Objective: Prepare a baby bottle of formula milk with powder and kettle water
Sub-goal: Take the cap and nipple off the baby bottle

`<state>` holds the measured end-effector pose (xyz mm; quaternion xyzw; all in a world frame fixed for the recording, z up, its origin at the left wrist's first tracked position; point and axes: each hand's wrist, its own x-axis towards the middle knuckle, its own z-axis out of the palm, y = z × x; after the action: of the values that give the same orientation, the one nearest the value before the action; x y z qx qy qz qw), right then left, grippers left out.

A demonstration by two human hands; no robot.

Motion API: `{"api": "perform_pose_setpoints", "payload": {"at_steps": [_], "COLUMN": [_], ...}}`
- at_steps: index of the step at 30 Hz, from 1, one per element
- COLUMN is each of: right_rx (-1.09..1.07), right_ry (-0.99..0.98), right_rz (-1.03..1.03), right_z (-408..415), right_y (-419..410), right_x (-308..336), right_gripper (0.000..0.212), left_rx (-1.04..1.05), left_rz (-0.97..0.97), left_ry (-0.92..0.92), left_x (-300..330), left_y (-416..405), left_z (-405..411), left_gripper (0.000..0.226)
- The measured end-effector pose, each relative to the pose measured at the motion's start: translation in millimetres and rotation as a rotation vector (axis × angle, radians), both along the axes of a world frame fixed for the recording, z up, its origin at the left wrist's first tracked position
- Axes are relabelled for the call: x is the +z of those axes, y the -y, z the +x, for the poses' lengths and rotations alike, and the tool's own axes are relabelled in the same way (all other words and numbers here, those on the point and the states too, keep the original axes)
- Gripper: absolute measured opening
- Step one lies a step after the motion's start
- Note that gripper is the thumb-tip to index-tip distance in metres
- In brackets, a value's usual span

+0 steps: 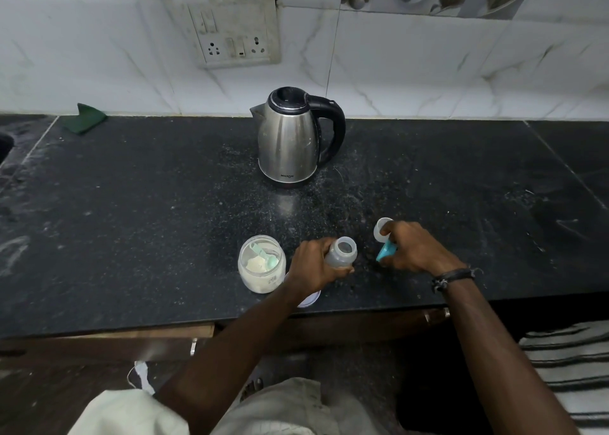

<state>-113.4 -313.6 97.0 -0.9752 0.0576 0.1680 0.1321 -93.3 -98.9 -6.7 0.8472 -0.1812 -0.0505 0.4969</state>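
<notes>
My left hand [311,267] grips a clear, open baby bottle [341,252], which stands uncapped on the black counter near the front edge. To its right, my right hand [413,248] holds the bottle's teal collar with its clear cap [382,229] just above or on the counter. Left of the bottle stands an open jar of white formula powder [261,263] with a pale green scoop [268,257] lying inside. A steel electric kettle [290,138] with a black handle and shut lid stands farther back, in the middle of the counter.
The jar's white lid [309,299] lies at the counter's front edge, partly under my left wrist. A green cloth [84,118] rests at the back left by the tiled wall. A socket plate [230,29] hangs on the wall. Drawer handles sit below the counter edge.
</notes>
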Motion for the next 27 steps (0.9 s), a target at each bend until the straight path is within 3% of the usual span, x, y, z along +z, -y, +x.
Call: {"api": "perform_pose_setpoints", "payload": {"at_steps": [14, 27], "right_rx": [-0.012, -0.009], "right_ry": [0.075, 0.093], "right_rz": [0.071, 0.054], "right_z": [-15.7, -25.6], "right_y": [-0.6, 6.5], "right_x": [-39.5, -31.7], "right_gripper": [0.034, 0.053], "left_rx": [-0.015, -0.003], "left_rz": [-0.01, -0.046], "left_ry": [-0.052, -0.073], "left_x": [-7.4, -5.8], "left_y": [0.9, -0.4], "left_z": [3.4, -1.0], "left_gripper": [0.055, 0.062]}}
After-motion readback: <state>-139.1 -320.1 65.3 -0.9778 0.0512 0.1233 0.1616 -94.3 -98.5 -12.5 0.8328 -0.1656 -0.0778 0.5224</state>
